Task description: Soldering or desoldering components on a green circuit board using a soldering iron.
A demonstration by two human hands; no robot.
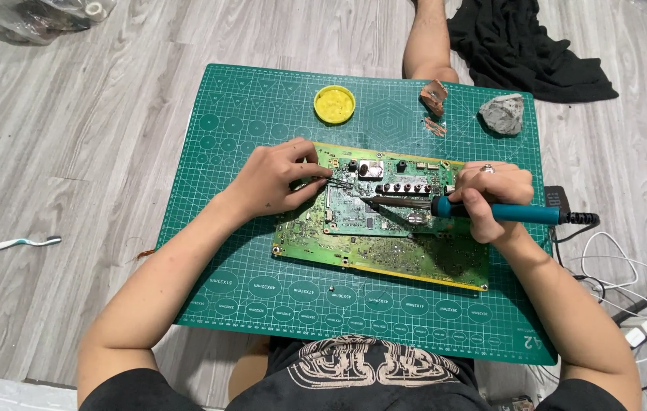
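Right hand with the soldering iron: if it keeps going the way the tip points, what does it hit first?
Probably the tweezers pinched in the left hand; the right hand aims the soldering iron leftward across the circuit board. Height is unclear.

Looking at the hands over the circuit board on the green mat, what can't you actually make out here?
Head view only:
- Left hand: its fingers hide most of the thin tool at the circuit board; too small to identify.
- Soldering iron tip: contact with the board too small to judge.
- Right hand covers the board's right edge.
- Cables: cut off by the right frame edge.
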